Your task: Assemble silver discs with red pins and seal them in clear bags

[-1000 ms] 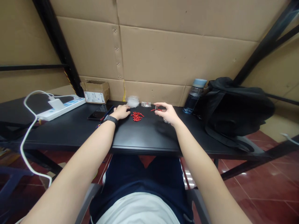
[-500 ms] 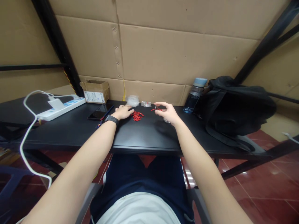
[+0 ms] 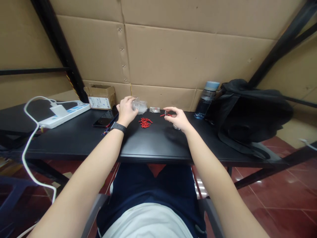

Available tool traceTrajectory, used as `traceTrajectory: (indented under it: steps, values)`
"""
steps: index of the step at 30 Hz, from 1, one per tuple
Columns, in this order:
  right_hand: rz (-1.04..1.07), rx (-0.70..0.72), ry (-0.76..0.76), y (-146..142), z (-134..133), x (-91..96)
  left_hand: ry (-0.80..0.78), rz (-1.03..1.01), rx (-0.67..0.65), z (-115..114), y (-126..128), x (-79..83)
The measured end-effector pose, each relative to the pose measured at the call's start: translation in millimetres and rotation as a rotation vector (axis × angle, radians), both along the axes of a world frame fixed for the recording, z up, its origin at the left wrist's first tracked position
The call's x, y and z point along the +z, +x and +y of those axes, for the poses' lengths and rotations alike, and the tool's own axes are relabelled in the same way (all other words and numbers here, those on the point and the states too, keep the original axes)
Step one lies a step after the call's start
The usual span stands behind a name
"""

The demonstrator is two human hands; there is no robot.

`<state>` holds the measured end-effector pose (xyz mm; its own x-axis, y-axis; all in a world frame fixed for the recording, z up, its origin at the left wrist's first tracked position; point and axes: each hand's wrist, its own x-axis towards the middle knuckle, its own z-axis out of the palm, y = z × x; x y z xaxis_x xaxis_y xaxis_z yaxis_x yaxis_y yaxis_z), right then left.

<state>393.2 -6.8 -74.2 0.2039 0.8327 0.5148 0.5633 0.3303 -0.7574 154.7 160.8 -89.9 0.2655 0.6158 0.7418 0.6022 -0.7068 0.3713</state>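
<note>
My left hand (image 3: 126, 110), with a dark watch on its wrist, has its thumb and fingers closed on the left side of a crumpled clear plastic bag (image 3: 141, 106). Between the thumb and fingers of my right hand (image 3: 178, 119) is a small silvery ring-like piece (image 3: 165, 113), with thin red bits sticking out on both sides of it. Its exact kind is too small to make out. A pile of small red pieces (image 3: 145, 123) lies on the black table between the hands. Under my right palm, a small clear round object (image 3: 176, 127) is partly hidden.
A small clear packet (image 3: 155, 109) lies near the cardboard wall. Left of my hands are a phone (image 3: 105, 119), an open cardboard box (image 3: 101, 97) and a white power strip (image 3: 64, 115). A water bottle (image 3: 205, 100) and black backpack (image 3: 250, 112) stand at the right.
My left hand has lifted from beside the red pile, moved back and closed on the plastic bag. The right hand stays nearly still with the small ring-like piece.
</note>
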Motion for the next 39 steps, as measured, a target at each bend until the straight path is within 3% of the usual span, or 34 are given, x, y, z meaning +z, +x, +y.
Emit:
traceTrajectory:
  steps: [5,9,14,17,22,29,36,39]
  values:
    - [0.037,-0.005,0.008,2.7,0.8,-0.5,0.183,-0.114,-0.227,-22.7,5.0,18.5]
    - [0.045,-0.049,0.039,6.4,0.5,0.7,0.237,-0.096,-0.441,-41.2,20.1,19.5]
    - [0.01,-0.198,0.129,13.8,-1.5,5.4,-0.05,0.106,-0.783,-59.2,37.2,3.7]
    - [-0.01,-0.255,0.168,18.2,-3.5,8.0,-0.166,0.322,-0.915,-65.7,42.8,-6.5]
    - [-0.03,-0.251,0.19,21.9,-5.2,8.2,-0.11,0.488,-0.899,-72.1,49.7,-10.2]
    - [-0.045,-0.172,0.18,24.6,-3.2,5.9,-0.018,0.513,-0.926,-72.3,50.6,-10.3]
    - [-0.116,-0.028,-0.023,27.4,-13.2,9.5,-0.117,0.656,-0.926,-71.3,48.8,-15.4]
    - [-0.22,0.032,-0.103,29.7,-18.9,12.3,-0.118,0.726,-0.789,-74.4,48.9,-17.9]
